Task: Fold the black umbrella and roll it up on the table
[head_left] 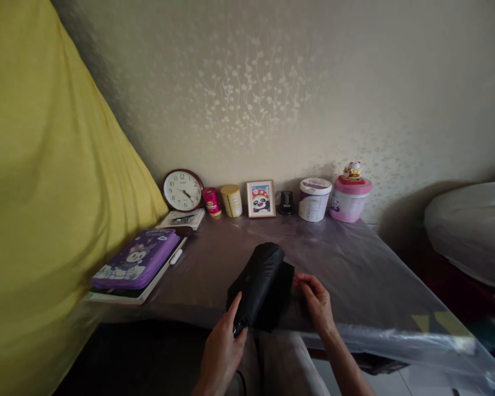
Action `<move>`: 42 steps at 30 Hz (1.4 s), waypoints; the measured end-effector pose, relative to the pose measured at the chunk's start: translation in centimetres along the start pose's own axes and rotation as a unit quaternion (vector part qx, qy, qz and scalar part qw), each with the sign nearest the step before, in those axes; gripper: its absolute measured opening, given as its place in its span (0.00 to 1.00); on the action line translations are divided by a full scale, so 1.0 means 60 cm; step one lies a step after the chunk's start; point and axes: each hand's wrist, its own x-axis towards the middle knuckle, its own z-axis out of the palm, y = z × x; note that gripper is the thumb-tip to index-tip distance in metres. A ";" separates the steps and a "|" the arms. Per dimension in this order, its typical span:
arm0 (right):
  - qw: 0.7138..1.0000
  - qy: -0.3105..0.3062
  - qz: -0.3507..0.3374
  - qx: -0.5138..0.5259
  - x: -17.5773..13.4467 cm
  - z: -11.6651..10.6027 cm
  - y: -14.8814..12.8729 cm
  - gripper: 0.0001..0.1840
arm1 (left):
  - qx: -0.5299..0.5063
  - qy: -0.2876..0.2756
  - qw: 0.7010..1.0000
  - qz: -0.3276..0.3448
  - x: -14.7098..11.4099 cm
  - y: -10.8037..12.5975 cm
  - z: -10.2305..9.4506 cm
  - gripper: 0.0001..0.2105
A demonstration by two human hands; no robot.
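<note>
From my remote seat I watched the black folding umbrella (260, 281) over the near middle part of the table (334, 253), tilted so that its rounded end pointed away and slightly right; a loose black flap (277, 305) of its cloth spread out on the right side; I could not tell whether its underside rested on the tabletop.

My left hand (224, 347) was closed around the umbrella's lower end, thumb laid along the top, the other fingers curled beneath and partly hidden; my right hand (319, 308) was at the flap's right edge, thumb and forefinger brought together there, though I could not tell whether they pinched the cloth or only met beside it.

Along the wall, from left to right, I saw a round wall clock (183, 190) leaning back, a pink canister (212, 202), a yellow-lidded canister (231, 201), a framed panda picture (261, 199), a small black device (287, 202), a white tub (314, 202) with purple markings, and a pink-lidded tub (348, 202) carrying a lucky cat figurine (352, 171) on its lid; at the left a purple case (138, 258) with a cartoon figure lay on a book (136, 297), close by a yellow curtain (66, 181); a clear plastic cover sheathed the table, its near edge catching the light.
</note>
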 end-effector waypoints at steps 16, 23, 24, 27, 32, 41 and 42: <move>0.994 0.033 0.037 0.097 -0.003 -0.010 -0.003 0.18 | -0.407 -0.094 0.886 -0.203 0.032 -0.040 -0.039 0.26; 0.996 0.022 0.030 0.076 -0.003 -0.010 -0.004 0.20 | -0.262 -0.035 0.949 -0.172 0.015 -0.046 -0.064 0.40; 0.997 0.023 0.032 0.073 -0.003 -0.009 -0.006 0.20 | -0.179 -0.003 0.973 -0.147 0.009 -0.043 -0.064 0.40; 0.998 0.019 0.031 0.060 -0.004 -0.008 -0.010 0.21 | 0.109 0.057 0.991 -0.049 -0.007 -0.034 -0.058 0.37; 0.997 0.009 0.040 0.063 -0.005 -0.009 -0.011 0.21 | 0.276 0.015 0.960 -0.043 -0.017 -0.034 -0.040 0.34; 0.998 -0.002 0.031 0.045 -0.005 -0.011 -0.013 0.21 | 0.040 0.039 0.998 0.009 0.024 -0.091 -0.076 0.32; 0.998 -0.005 0.033 0.047 -0.005 -0.011 -0.014 0.21 | 0.055 0.036 0.998 0.000 0.026 -0.095 -0.079 0.32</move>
